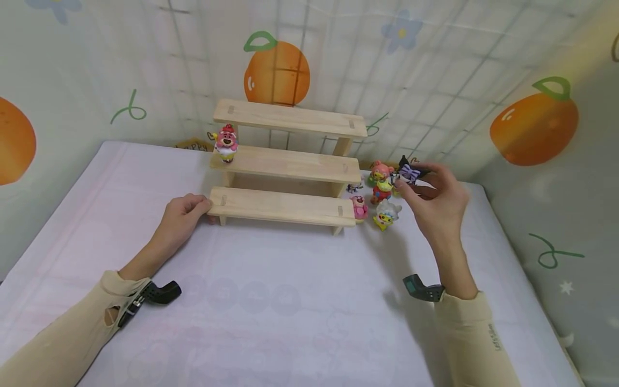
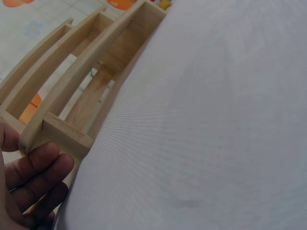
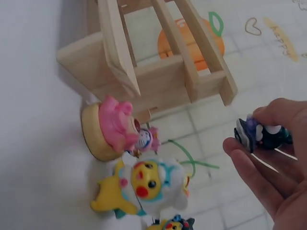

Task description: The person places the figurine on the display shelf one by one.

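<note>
My left hand [image 1: 180, 217] holds the left end of the lowest board of a three-tier wooden display shelf [image 1: 282, 206]. In the left wrist view its fingers [image 2: 45, 155] bend against the board's end beside the leg. Over at the right, my right hand [image 1: 442, 196] pinches a small black figurine with a purple bow [image 1: 409, 172] between thumb and fingers. That figurine is raised beside the shelf in the right wrist view. A pink bear figurine in a red hat [image 1: 226, 143] stands on the middle board's left end.
Several figurines cluster at the shelf's right end, among them a pink bear [image 1: 359, 208], a yellow figurine with a white hood [image 1: 386, 214], a green-faced one in red [image 1: 381, 192] and a coral-pink one [image 1: 381, 171]. A wire grid behind a printed curtain [image 1: 338, 48] stands behind the table.
</note>
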Demonstrator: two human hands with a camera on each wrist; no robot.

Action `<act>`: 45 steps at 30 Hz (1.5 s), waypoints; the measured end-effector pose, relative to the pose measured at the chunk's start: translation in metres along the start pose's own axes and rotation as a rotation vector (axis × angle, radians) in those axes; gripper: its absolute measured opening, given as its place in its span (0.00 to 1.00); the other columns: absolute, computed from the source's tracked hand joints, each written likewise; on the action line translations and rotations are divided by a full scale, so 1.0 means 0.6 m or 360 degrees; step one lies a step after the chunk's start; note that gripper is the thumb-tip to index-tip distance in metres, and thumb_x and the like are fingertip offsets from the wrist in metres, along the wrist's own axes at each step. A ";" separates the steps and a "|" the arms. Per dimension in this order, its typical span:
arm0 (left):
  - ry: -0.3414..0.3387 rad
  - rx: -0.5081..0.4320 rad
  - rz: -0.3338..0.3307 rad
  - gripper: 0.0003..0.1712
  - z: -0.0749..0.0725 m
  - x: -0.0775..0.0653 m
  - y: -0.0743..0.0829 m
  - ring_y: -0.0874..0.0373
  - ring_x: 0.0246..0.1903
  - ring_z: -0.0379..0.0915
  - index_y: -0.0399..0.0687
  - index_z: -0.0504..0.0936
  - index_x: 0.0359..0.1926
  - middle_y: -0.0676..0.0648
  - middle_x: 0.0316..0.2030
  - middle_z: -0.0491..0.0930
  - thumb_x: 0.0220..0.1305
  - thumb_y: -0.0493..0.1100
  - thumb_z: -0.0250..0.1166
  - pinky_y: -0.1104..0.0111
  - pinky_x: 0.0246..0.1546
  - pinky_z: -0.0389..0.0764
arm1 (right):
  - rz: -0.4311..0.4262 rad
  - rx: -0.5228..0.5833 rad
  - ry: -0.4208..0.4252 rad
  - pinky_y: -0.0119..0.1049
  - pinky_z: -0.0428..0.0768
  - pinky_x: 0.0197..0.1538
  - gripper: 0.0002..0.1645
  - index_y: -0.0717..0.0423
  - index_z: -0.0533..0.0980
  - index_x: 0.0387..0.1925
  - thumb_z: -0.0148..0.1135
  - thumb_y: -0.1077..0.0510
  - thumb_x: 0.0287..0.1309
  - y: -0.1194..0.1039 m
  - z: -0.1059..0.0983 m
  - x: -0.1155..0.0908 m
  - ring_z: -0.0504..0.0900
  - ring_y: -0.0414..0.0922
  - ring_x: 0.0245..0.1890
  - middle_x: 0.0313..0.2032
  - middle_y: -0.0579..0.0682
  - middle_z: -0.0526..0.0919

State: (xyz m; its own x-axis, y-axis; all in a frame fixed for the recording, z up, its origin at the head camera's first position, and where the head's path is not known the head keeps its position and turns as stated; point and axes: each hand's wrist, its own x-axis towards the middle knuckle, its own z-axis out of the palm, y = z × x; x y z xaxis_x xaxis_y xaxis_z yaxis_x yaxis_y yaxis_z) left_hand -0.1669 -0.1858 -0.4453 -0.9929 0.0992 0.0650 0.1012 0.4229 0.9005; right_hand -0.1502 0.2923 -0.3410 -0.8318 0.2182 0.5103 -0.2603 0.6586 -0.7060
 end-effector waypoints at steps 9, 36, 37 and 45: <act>-0.0018 -0.0010 0.0007 0.19 -0.001 0.000 0.001 0.52 0.42 0.71 0.35 0.88 0.41 0.37 0.35 0.86 0.79 0.45 0.57 0.67 0.48 0.67 | -0.0140 0.0050 -0.0057 0.16 0.79 0.40 0.27 0.56 0.80 0.60 0.77 0.61 0.59 -0.007 0.029 -0.008 0.84 0.25 0.33 0.41 0.59 0.89; -0.0027 -0.0006 -0.0017 0.20 -0.001 0.001 0.001 0.51 0.43 0.71 0.35 0.87 0.45 0.37 0.37 0.85 0.80 0.47 0.56 0.67 0.48 0.68 | -0.0094 0.0171 -0.0200 0.30 0.84 0.52 0.25 0.54 0.80 0.61 0.75 0.58 0.63 -0.039 0.101 -0.006 0.88 0.46 0.52 0.52 0.53 0.88; -0.0028 -0.0008 -0.0018 0.20 -0.001 0.001 0.001 0.51 0.43 0.71 0.35 0.88 0.44 0.37 0.37 0.85 0.80 0.47 0.56 0.67 0.48 0.68 | -0.0091 0.0183 -0.0203 0.30 0.84 0.53 0.25 0.54 0.80 0.61 0.75 0.59 0.63 -0.039 0.103 -0.006 0.88 0.46 0.53 0.52 0.53 0.88; -0.0031 -0.0019 -0.0020 0.21 -0.001 0.001 0.000 0.51 0.43 0.72 0.35 0.87 0.44 0.38 0.37 0.85 0.80 0.48 0.56 0.67 0.48 0.68 | -0.0078 0.0237 -0.0203 0.33 0.84 0.56 0.24 0.51 0.81 0.61 0.73 0.59 0.65 -0.038 0.113 -0.003 0.87 0.39 0.48 0.49 0.54 0.90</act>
State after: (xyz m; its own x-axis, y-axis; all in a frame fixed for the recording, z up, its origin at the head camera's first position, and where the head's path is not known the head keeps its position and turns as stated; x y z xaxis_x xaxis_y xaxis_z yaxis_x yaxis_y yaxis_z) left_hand -0.1677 -0.1864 -0.4447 -0.9927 0.1116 0.0451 0.0877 0.4135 0.9063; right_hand -0.1762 0.2283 -0.3590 -0.8693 0.0897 0.4862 -0.3635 0.5505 -0.7516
